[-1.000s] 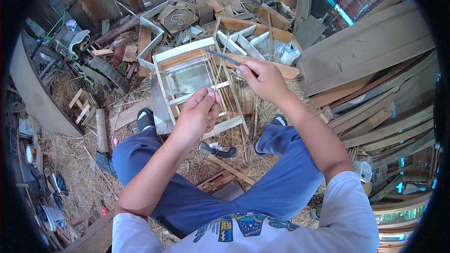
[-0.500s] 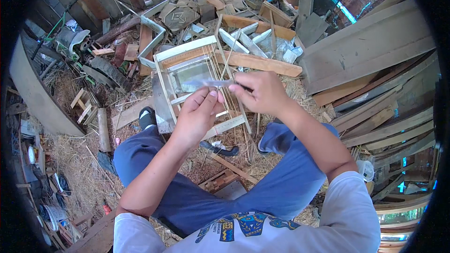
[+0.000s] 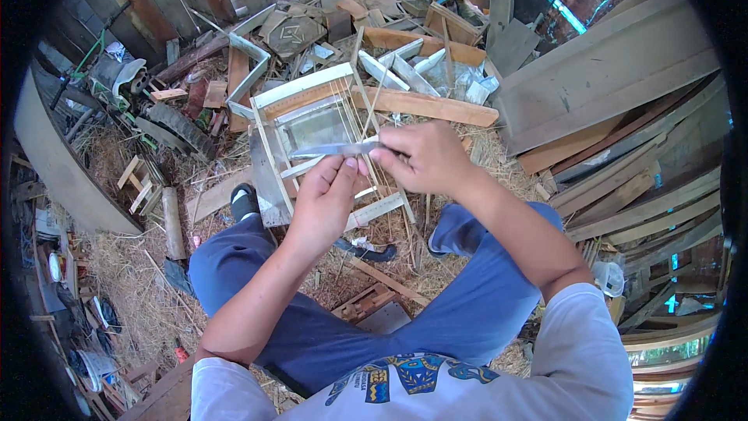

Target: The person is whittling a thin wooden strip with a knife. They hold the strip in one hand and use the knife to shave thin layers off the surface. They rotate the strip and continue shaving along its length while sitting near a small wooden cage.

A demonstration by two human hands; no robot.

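My right hand (image 3: 425, 157) is closed round the handle of a knife (image 3: 331, 150). The blade points left and lies just above the fingertips of my left hand (image 3: 327, 196). Thumb and fingers of that left hand are pinched together; whatever they hold is too small or hidden to name. Beyond and below both hands stands a slatted frame of pale wood (image 3: 308, 84), with thin upright strips along its right side. My hands cover part of it.
My knees are spread on either side of the frame, over a straw-strewn floor (image 3: 140, 265). Offcuts and an orange-brown plank (image 3: 428, 106) lie behind it. Wide boards (image 3: 608, 70) lean at the right. A wheel (image 3: 181, 129) lies among clutter at the left.
The knife has come down slightly, and its blade, blurred before, now shows sharply. My left hand has dipped a little and stays pinched.
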